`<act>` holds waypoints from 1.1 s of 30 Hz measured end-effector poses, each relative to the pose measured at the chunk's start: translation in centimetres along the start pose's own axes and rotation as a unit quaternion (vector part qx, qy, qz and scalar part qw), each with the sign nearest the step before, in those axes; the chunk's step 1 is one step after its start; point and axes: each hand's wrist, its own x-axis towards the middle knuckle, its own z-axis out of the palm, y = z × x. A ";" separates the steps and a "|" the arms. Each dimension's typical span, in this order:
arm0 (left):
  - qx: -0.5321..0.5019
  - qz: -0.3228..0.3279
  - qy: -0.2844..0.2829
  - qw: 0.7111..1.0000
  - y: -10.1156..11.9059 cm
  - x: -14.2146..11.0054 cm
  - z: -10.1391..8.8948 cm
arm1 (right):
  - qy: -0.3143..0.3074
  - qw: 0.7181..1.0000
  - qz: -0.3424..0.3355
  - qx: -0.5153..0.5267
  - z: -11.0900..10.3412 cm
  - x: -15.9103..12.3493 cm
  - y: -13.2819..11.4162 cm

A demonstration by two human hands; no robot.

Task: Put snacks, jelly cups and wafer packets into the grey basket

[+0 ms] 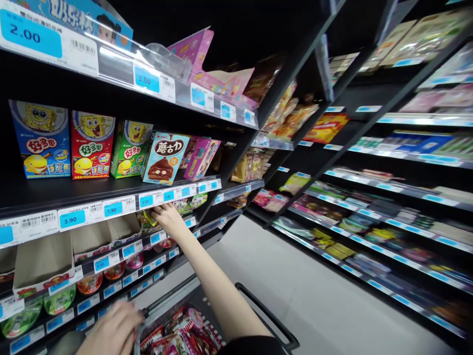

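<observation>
My right hand [167,218] reaches across to the shelf below the boxed snacks, its fingers bent at a yellow packet [148,220]. The fingertips are partly hidden, so whether they grip the packet is unclear. Green and white packets [195,202] lie just beyond this hand. My left hand [115,326], smeared by motion, is low beside the rim of a dark basket [173,292]; no held thing shows in it. Red, black and pink snack packets [181,333] fill the basket, which is under my right forearm.
Cartoon snack boxes [91,145] and a light-blue box [166,158] stand above the price strip. Lower down are open cardboard trays [44,259] and round-lidded tubs [61,300]. The grey floor [269,266] runs between this rack and a stocked right-hand shelf [391,231].
</observation>
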 end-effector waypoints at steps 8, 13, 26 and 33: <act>0.338 0.129 0.251 0.898 2.8 16.5 0.6 | 0.024 0.999 0.013 -0.020 -0.7 -0.3 -0.3; 0.386 0.118 0.285 0.869 1.1 16.7 2.3 | 0.092 0.991 0.094 -0.025 -0.5 -1.1 0.5; 0.264 0.173 0.239 0.918 -0.2 15.8 2.1 | 0.247 0.965 0.080 -0.024 -4.8 -6.0 -2.8; 0.021 0.177 0.187 0.966 1.1 10.8 1.2 | 0.237 0.962 0.121 0.066 -13.0 -8.0 -4.7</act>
